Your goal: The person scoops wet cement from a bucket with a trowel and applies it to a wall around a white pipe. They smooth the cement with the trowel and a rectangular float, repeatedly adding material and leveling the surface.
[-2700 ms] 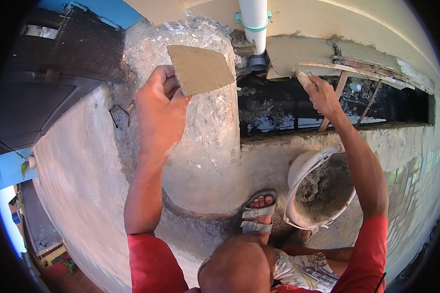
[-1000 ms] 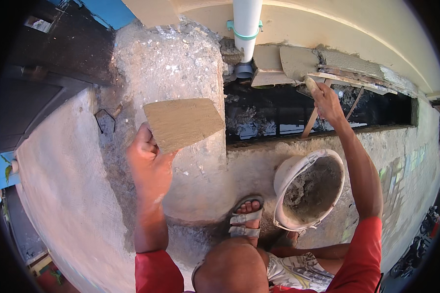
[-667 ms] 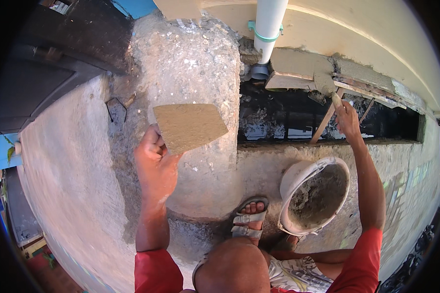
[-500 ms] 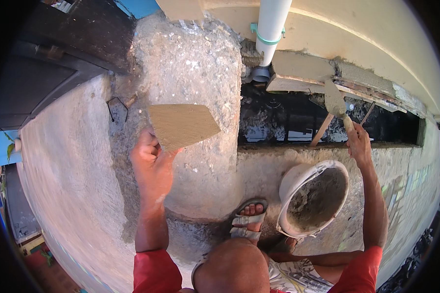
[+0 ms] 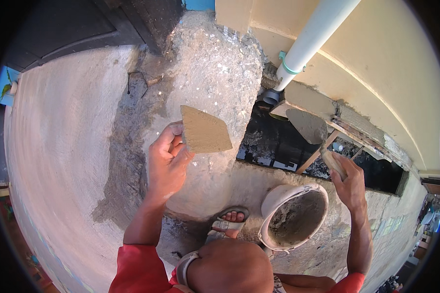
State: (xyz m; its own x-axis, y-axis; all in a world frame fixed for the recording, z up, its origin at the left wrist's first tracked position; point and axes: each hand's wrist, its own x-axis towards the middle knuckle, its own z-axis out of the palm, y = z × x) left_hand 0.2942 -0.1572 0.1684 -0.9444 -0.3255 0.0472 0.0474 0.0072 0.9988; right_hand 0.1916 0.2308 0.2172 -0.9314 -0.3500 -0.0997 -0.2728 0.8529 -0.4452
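A flat, angular mortar board [image 5: 206, 131], its face coated smoothly in grey-brown mortar, is gripped at its left edge by my left hand [image 5: 170, 161]. My right hand [image 5: 351, 185] is closed round the wooden handle of a trowel [image 5: 305, 126]. Its broad, mortar-smeared blade lies against the plastered ledge [image 5: 303, 97] on the far side of the opening, near the pipe's lower end. Whether the blade presses on the ledge, I cannot tell. Below the right hand stands a whitish bucket [image 5: 269, 215], tilted toward me, with wet mortar [image 5: 296, 219] inside.
A dark rectangular pit [image 5: 274, 139] with water and wooden props lies beyond the bucket. A white downpipe [image 5: 318, 41] with a green clamp runs down the cream wall [image 5: 391, 63]. Bent wire [image 5: 138, 83] lies on rough concrete at left. A sandalled foot [image 5: 230, 222] is beside the bucket.
The whole view has turned. The trowel blade has shifted left along the ledge toward the pipe and now shows its broad face. My left hand still holds the mortar board.
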